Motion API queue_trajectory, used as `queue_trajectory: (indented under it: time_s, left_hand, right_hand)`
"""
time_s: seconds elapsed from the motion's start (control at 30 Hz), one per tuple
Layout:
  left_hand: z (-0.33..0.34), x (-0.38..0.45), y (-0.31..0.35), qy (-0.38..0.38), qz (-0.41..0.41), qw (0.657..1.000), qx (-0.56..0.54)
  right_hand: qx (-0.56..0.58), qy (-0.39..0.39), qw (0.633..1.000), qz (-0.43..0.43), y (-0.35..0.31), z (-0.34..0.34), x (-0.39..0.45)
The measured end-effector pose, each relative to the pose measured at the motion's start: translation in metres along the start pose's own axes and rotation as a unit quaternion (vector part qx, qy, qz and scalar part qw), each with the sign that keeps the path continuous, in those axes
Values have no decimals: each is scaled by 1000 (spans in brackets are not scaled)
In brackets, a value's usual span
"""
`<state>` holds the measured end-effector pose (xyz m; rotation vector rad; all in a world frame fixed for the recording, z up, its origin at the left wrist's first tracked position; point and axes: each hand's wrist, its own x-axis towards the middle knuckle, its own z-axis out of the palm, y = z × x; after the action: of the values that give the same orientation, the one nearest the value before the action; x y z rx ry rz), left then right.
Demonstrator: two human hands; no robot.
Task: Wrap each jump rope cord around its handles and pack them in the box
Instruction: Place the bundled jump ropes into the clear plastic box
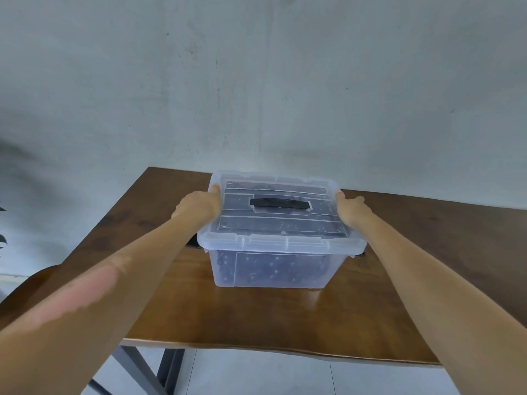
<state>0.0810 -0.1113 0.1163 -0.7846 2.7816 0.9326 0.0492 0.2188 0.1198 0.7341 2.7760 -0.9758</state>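
A clear plastic box (273,269) stands on the wooden table (256,317) with its lid (279,223) on. A black carry handle (280,203) lies flat in the lid's middle. Dark shapes, likely jump ropes, show dimly through the box wall. My left hand (199,206) grips the lid's left edge, thumb on top near the far corner. My right hand (352,209) grips the lid's right edge the same way. The fingers of both hands are hidden under the rim.
A grey wall (256,81) rises right behind the table. The table's near edge (285,349) runs across the bottom, with dark metal legs (168,372) and a pale tiled floor below. A curved brown chair back (34,283) sits at the left.
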Motion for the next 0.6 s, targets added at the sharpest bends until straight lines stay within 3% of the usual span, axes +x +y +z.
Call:
queue_trajectory:
  time_s: [0.2,0.37,0.6]
  left_hand:
    - [2,-15,11,112,52,985,119]
    - [-2,-15,18,113,86,967,210]
    - [-1,-15,22,110,103,951,270]
  right_hand:
    - [-138,95,986,-23,-1,1,-12]
    - [-204,169,961,-76,-7,2,-24]
    - [-323,164,925,-112,-13,1,-34]
